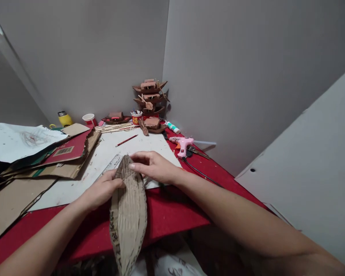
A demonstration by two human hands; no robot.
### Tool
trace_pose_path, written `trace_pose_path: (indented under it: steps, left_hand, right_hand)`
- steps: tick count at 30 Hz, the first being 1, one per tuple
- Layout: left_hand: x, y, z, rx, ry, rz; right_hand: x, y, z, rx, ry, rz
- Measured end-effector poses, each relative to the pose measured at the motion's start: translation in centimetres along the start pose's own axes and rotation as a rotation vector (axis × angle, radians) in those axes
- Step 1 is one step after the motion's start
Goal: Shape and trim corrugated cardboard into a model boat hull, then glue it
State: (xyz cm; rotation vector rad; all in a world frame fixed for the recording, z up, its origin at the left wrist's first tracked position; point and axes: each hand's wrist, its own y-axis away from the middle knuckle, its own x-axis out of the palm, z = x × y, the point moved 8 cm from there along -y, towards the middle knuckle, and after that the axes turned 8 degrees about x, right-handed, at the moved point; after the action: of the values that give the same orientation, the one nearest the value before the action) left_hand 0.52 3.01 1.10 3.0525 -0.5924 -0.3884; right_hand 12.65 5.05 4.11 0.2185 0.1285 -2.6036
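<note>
A leaf-shaped cardboard boat hull (130,214) with raised sides and dark printed characters along its left side extends from over the white sheet past the table's front edge. My left hand (105,188) grips its left side, thumb on the inner face. At the pointed far end, my right hand (149,165) pinches the right edge, its thumb inside and fingers behind. Beneath the far tip, a clear ruler (110,164) lies partly hidden on the white sheet (103,147).
Cardboard pieces (71,153) are piled at left. A pink glue gun (184,145) with a cord lies at right. Behind are a pencil (126,140), thin sticks (115,128), stacked model boats (149,97), a cup of tools (136,119) and a yellow bottle (64,119). Walls enclose the red table (166,207).
</note>
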Motion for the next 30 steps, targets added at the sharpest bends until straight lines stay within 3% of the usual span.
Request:
trace_pose_path:
  steps: [4,16,30]
  left_hand:
    - [1.2,0.3,-0.8,0.078,-0.086,0.073]
    - [1.3,0.4,-1.8,0.213,-0.294,-0.036]
    - [1.2,0.2,-1.7,0.236,-0.249,-0.074]
  right_hand:
    - [0.6,0.2,0.2,-0.051,-0.041,-0.006]
    - [1.2,0.9,0.6,-0.038,-0.032,-0.118]
    - [0.7,0.9,0.8,-0.061,0.029,-0.18]
